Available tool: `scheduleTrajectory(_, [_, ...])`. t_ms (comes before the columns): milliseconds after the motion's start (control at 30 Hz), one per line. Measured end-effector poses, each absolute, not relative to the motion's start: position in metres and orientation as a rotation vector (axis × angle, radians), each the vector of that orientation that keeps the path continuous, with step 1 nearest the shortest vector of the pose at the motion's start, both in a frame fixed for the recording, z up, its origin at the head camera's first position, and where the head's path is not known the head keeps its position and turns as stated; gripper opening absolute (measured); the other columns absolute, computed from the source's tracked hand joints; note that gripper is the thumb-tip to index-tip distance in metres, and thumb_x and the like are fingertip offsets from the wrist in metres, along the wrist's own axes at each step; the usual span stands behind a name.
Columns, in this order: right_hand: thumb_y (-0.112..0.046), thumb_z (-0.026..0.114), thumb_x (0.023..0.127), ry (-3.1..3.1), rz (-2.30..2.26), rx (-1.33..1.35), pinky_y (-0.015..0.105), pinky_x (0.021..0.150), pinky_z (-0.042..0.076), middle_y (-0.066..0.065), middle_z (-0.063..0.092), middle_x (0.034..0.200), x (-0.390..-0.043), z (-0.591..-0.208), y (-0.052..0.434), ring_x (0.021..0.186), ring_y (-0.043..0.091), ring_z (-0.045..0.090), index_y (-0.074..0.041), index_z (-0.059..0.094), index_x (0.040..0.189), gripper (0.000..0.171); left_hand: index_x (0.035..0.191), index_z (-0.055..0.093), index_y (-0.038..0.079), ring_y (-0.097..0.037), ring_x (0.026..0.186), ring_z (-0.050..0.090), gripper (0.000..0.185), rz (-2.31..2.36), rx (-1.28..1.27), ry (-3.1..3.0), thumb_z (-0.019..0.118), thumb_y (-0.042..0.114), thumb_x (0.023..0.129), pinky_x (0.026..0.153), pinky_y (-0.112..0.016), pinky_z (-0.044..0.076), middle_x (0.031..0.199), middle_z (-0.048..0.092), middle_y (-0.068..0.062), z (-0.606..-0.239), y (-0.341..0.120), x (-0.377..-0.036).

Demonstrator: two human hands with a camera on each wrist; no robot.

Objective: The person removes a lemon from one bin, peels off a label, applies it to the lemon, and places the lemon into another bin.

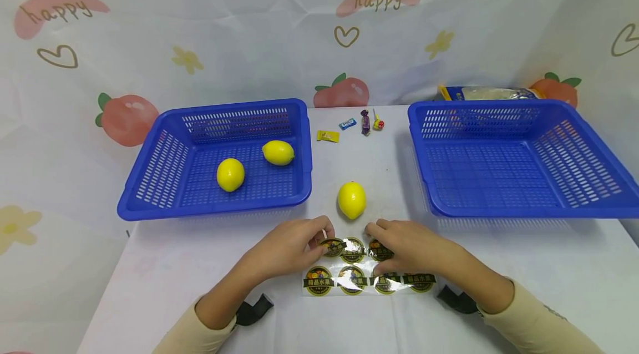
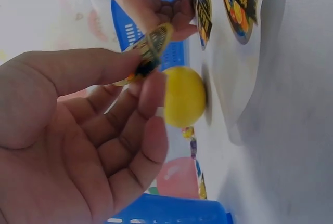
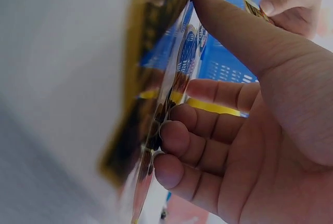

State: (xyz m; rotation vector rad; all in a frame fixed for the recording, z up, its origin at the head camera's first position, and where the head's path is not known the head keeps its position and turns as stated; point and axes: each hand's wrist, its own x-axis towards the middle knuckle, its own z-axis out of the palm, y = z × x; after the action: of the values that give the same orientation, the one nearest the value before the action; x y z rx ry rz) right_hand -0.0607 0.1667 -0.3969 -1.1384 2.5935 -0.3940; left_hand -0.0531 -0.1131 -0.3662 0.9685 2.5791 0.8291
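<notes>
Pinching a round black-and-gold fruit sticker (image 1: 331,245) between thumb and fingertip, the left hand (image 1: 289,246) peels it at the upper left corner of a glossy clear backing sheet of stickers (image 1: 366,271), which lies flat near the front of the white table (image 1: 524,276) with its long axis running left to right; the right hand (image 1: 406,248) rests on the sheet's upper right part, fingers curled down onto it, probably to pin it against the pull; a yellow lemon (image 1: 351,200) sits just behind the sheet, its long axis pointing away from the person, between two blue plastic slotted baskets, the left basket (image 1: 150,176) holding two more lemons.

From the left wrist, the sticker (image 2: 148,52) stands tilted on edge, nipped between thumb and forefinger, the other fingers loose.

From the right wrist, the thumb (image 3: 234,31) presses the sheet's (image 3: 156,94) edge while curled fingers hold beneath; the sheet shows blurred.
</notes>
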Motion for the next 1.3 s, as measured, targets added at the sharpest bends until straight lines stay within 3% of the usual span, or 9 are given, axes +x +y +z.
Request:
scheduleTrajectory(367, [-0.048, 0.080, 0.082, 2.566, -0.426, -1.142, 0.030, 0.066, 0.050, -0.008, 0.055, 0.092, -0.063, -0.393, 0.168, 0.075, 0.008, 0.054, -0.015, 0.057, 0.115, 0.052, 0.115, 0.067, 0.017, -0.007, 0.075, 0.054, 0.021, 1.103, 0.951, 2.541, 0.064, 0.008, 0.096, 0.069, -0.026, 0.052, 0.082, 0.058, 0.011, -0.369, -0.105, -0.058])
scheduleTrajectory(667, [-0.035, 0.079, 0.087, 2.743, -0.500, -1.182, 0.025, 0.062, 0.050, 0.001, 0.060, 0.094, -0.068, -0.386, 0.171, 0.072, 0.008, 0.052, -0.005, 0.065, 0.114, 0.042, 0.121, 0.064, 0.012, -0.010, 0.079, 0.055, 0.025, 1.221, 0.947, 2.509, 0.060, 0.005, 0.098, 0.071, -0.026, 0.052, 0.090, 0.061, 0.006, -0.374, -0.099, -0.062])
scheduleTrajectory(900, [-0.034, 0.081, 0.085, 2.870, -0.653, -0.981, 0.041, 0.078, 0.057, 0.018, 0.061, 0.116, -0.077, -0.390, 0.166, 0.092, 0.026, 0.064, 0.005, 0.052, 0.132, 0.068, 0.124, 0.061, 0.008, -0.012, 0.083, 0.057, 0.027, 1.223, 0.909, 2.483, 0.055, 0.003, 0.098, 0.077, -0.027, 0.053, 0.094, 0.062, 0.003, -0.379, -0.094, -0.067])
scheduleTrajectory(1033, [-0.039, 0.081, 0.084, 2.826, -0.728, -0.852, 0.051, 0.088, 0.054, 0.024, 0.055, 0.130, -0.085, -0.392, 0.162, 0.109, 0.038, 0.062, 0.004, 0.040, 0.145, 0.086, 0.124, 0.059, 0.006, -0.013, 0.082, 0.056, 0.026, 1.274, 0.885, 2.446, 0.053, 0.003, 0.098, 0.076, -0.028, 0.052, 0.092, 0.061, 0.002, -0.382, -0.093, -0.071])
scheduleTrajectory(1167, [-0.039, 0.084, 0.081, 2.773, -0.796, -0.794, 0.054, 0.095, 0.050, 0.023, 0.053, 0.133, -0.093, -0.395, 0.157, 0.117, 0.038, 0.057, 0.001, 0.037, 0.150, 0.093, 0.122, 0.058, 0.004, -0.014, 0.080, 0.055, 0.026, 1.331, 0.852, 2.426, 0.052, 0.001, 0.097, 0.073, -0.028, 0.052, 0.090, 0.059, 0.000, -0.386, -0.091, -0.075])
scheduleTrajectory(1300, [-0.034, 0.087, 0.078, 2.735, -0.867, -0.801, 0.051, 0.094, 0.051, 0.021, 0.055, 0.130, -0.102, -0.398, 0.151, 0.113, 0.033, 0.058, 0.000, 0.039, 0.149, 0.093, 0.121, 0.059, 0.005, -0.014, 0.078, 0.055, 0.026, 1.370, 0.827, 2.420, 0.052, 0.001, 0.097, 0.070, -0.028, 0.051, 0.089, 0.059, -0.001, -0.389, -0.091, -0.079])
